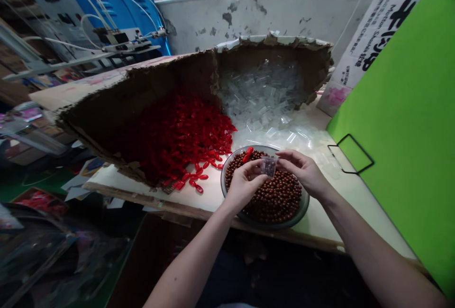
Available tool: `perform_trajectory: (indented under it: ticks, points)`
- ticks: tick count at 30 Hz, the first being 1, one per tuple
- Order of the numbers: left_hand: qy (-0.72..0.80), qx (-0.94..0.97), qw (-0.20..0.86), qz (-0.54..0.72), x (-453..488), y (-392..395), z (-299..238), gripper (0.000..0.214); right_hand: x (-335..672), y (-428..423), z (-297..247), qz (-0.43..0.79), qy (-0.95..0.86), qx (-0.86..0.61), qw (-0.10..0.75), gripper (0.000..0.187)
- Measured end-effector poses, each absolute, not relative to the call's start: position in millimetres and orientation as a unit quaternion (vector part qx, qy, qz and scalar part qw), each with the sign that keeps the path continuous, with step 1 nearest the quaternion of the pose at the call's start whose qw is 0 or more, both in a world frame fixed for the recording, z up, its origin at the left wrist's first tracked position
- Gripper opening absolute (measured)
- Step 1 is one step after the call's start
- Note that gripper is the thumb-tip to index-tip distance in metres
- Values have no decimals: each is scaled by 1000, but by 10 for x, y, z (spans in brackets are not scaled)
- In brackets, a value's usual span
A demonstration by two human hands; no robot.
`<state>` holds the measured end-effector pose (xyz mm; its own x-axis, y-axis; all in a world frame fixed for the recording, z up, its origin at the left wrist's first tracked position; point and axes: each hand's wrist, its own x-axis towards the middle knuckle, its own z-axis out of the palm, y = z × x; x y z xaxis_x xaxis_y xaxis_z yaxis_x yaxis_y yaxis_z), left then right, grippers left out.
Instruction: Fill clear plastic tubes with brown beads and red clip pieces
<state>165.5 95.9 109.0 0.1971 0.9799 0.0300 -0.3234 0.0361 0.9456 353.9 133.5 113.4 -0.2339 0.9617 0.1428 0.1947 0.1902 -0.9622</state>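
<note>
A small clear plastic container [268, 167] is held above a round bowl [304, 206] of brown beads [275, 199]. My left hand [245, 182] grips the container from the left, thumb in front and fingers closed round its side. My right hand [302, 170] has thumb and fingertips pinched at the container's upper right edge. What is inside the container is too small to make out. One red plastic piece [248, 154] lies on the beads near the bowl's far rim, just beyond my left fingers.
Behind the bowl, a torn cardboard box [142, 73] lies open with a pile of red plastic pieces [177, 137]; clear plastic pieces [263, 95] fill the section beside it. Some red pieces spill onto the table [213, 194]. A green panel [401, 123] with a black wire handle [355, 156] stands right.
</note>
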Motion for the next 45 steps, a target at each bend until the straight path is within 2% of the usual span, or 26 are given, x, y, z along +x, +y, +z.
perform_trajectory:
  ticks: [2,4,7,19,27,45]
  points:
    - [357,453,625,526,1638,934,1137,44,3610,1380,1031,351,-716,-493,348,22]
    - [353,453,620,535,1623,907,1174,43,3644,1412,914,259,-786,-512,228,18]
    - [347,454,616,542,1605,876,1222,43,3621,1415,776,215,-827,-503,130,15]
    - [346,439,618,553,1533,844,1300,49,3518,1397,733,213,-839,-495,74,14]
    - [340,444,624,546,1522,818,1330,47,3522,1409,721,216,-853,-472,50,25]
    - [343,464,630,519,1513,829,1171,39,3530,1458,739,239,-839,-486,44,14]
